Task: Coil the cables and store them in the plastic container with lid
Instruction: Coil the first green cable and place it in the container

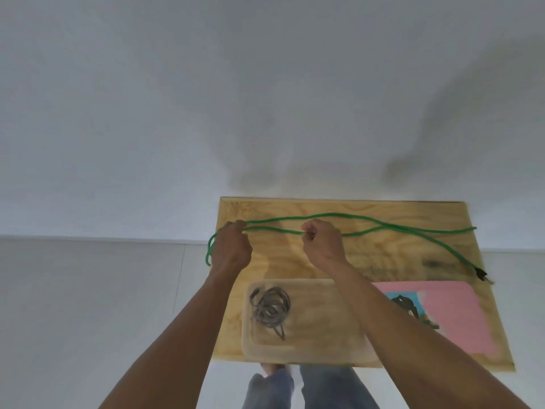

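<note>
Across the far side of the plywood board (383, 255), the green cable (392, 227) lies left to right.
Your left hand (231, 249) grips its gathered loops; your right hand (323, 242) pinches one strand, the loose plug end (480, 272) trailing well beyond it, rightward.

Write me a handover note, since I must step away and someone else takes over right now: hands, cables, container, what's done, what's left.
Left hand: closed on loops of the green cable at the board's left edge.
Right hand: pinching the same cable further along.
The rest of the green cable lies across the board, plug end at the right.
Done: grey cable coiled inside the open container.
Left: finish coiling the green one, put it in, fit the lid; no lid clearly seen.
</note>
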The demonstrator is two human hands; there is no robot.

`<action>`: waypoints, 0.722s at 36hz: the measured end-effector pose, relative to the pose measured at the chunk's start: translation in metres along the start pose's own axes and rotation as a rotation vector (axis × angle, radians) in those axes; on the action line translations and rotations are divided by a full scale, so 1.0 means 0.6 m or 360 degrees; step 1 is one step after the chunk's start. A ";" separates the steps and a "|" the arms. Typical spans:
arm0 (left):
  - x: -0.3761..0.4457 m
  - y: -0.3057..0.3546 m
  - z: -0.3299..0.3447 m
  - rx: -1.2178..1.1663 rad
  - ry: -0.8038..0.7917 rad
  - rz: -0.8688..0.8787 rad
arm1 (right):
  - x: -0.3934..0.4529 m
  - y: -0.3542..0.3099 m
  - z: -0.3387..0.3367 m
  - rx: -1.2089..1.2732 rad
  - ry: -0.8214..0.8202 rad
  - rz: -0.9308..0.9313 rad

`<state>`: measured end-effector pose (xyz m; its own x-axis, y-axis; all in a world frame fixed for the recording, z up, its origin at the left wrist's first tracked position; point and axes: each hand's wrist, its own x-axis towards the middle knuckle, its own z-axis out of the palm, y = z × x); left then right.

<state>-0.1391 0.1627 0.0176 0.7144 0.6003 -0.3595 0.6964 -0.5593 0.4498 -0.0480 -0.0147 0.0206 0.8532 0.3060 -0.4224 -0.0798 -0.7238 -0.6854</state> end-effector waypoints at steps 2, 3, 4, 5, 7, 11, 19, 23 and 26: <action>0.031 0.001 0.008 0.0154 -0.0012 0.0040 | 0.031 0.004 0.009 -0.0079 -0.0043 -0.0022; 0.045 0.001 0.013 0.0251 -0.0035 0.0057 | 0.045 0.006 0.015 -0.0118 -0.0085 -0.0030; 0.058 0.002 0.017 0.0352 -0.0068 0.0068 | 0.057 0.008 0.020 -0.0165 -0.0140 -0.0044; 0.070 0.003 0.020 0.0441 -0.0104 0.0074 | 0.067 0.010 0.027 -0.0216 -0.0197 -0.0062; 0.090 0.005 0.027 0.0548 -0.0174 0.0062 | 0.086 0.012 0.040 -0.0282 -0.0302 -0.0107; 0.110 0.002 0.037 0.0561 -0.0216 0.0037 | 0.111 0.006 0.063 -0.0351 -0.0443 -0.0181; 0.108 0.010 -0.009 0.0365 -0.0093 0.0252 | 0.112 -0.033 0.069 -0.0604 -0.0382 -0.0387; 0.092 0.021 -0.051 0.0071 -0.0088 0.0378 | 0.099 -0.069 0.044 -0.0634 -0.0193 -0.0429; 0.075 0.026 -0.089 -0.0056 -0.0067 0.0481 | 0.084 -0.105 0.010 -0.0556 -0.0026 -0.0482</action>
<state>-0.0998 0.2116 0.0518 0.8916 0.3851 -0.2383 0.4495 -0.6884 0.5693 -0.0032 0.0501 0.0388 0.8030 0.5434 -0.2448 0.3527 -0.7643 -0.5398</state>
